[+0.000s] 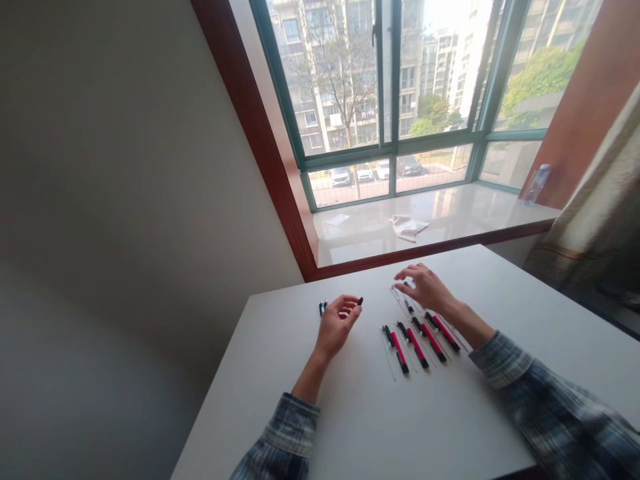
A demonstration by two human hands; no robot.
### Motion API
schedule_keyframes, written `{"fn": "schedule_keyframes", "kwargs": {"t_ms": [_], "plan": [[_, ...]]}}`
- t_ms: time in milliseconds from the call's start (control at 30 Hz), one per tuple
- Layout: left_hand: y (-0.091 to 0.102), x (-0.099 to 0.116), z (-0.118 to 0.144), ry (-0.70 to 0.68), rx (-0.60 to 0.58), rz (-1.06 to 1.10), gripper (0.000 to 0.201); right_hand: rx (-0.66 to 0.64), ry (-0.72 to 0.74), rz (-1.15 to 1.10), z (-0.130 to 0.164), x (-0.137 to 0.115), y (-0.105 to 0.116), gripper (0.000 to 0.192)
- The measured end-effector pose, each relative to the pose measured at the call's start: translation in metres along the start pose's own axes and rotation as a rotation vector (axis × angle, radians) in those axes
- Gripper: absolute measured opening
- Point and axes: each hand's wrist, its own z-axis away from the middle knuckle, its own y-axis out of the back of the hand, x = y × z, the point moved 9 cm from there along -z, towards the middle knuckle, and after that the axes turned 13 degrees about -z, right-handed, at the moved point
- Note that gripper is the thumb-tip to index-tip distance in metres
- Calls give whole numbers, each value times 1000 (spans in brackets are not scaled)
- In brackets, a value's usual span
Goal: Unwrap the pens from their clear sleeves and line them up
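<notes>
White flat-topped table (440, 427): decent elbow room.
Bare right hand (427, 287): thumb and fingers apart above thin pale rods (399, 300); go in gently.
Bare left hand (336, 325): clamped on a small black stubby piece (360, 301); light pinch's fine imo.
Slim red-and-black barrels (418, 347): four in a row, probably easy to bump, mind your wrists.
Black piece: poking past the left fingertips, don't bury it.

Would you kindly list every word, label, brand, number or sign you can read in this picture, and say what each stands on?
No text can be read anywhere.
Red-and-black pen parts on the table: too small to show any print.
Clear bottle on the windowsill: too blurred to make out a label.
White sheet on the sill: no writing discernible.
Parked cars outside: no legible plates or badges.
</notes>
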Motion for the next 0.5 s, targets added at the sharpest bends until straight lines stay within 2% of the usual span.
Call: {"fn": "schedule_keyframes", "kwargs": {"t_ms": [167, 333, 500], "plan": [[7, -4, -1, 14, 58, -5, 32, -25, -76, 29, 2, 18, -2, 18], [3, -2, -1, 23, 28, -22, 31, -58, -26, -33, 2, 17, -14, 27], [2, 4, 2, 10, 25, -40, 31, -58, -18, 11, -1, 22, -23, 24]]}}
